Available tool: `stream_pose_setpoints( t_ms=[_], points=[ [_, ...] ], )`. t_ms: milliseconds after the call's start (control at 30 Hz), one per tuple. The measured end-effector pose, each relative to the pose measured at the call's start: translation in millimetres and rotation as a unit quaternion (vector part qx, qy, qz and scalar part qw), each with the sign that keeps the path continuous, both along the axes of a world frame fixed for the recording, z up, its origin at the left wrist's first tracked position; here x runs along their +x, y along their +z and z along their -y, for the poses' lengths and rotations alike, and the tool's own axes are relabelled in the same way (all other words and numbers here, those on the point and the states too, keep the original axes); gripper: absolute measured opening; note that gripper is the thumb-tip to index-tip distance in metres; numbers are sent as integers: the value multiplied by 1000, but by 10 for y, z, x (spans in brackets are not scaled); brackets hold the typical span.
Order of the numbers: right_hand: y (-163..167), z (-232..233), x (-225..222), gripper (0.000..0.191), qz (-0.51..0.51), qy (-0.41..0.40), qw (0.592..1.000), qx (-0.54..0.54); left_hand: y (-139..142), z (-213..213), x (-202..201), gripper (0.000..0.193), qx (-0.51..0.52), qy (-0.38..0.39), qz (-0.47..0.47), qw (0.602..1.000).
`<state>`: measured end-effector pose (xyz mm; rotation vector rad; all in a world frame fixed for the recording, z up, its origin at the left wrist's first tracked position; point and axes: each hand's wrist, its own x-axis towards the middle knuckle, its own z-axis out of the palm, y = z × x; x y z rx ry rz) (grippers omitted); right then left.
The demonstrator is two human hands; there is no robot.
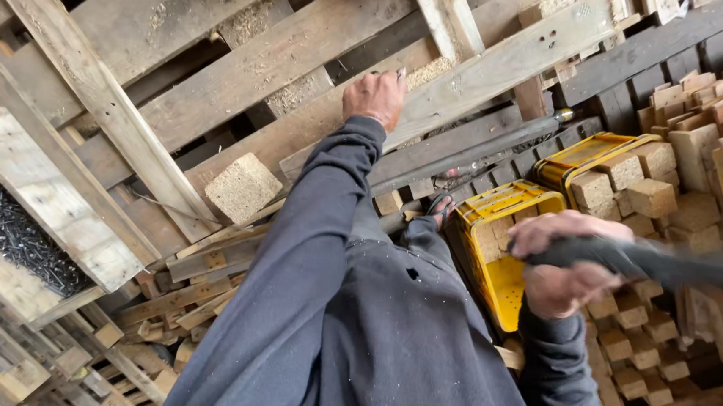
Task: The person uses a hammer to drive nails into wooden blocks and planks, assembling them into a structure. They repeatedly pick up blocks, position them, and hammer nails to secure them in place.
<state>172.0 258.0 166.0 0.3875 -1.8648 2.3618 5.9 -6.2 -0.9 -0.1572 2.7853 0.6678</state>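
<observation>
My right hand [562, 276] is closed around a dark tool handle [629, 260] that runs off to the right, blurred. My left hand [375, 96] reaches far ahead and presses on a pale pallet board [507, 65]; I cannot tell whether its fingers curl round the edge. Yellow crates [504, 230] of wood blocks [650, 198] sit just beyond my right hand.

The dark tool [654, 264] gripped in the right hand [562, 272] is smeared by motion blur and runs off the right edge, so its kind cannot be told; it may be a bar or handle. The left hand [375, 96] shows only its back, fingertips hidden against a plank [507, 65]. The yellow crate [503, 238] is partly covered by the person's sleeve.
</observation>
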Motion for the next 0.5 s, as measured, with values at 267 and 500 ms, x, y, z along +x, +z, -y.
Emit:
stream_pose_setpoints(
  t_ms=[267, 500],
  points=[
    [-826, 145, 384, 32, 404, -79, 860, 302, 6, -65, 5, 50, 6, -6, 59, 998],
    [-298, -1510, 117, 33, -158, -553, 580, 577, 135, -25, -114, 48, 7, -11, 23, 1000]
  ],
)
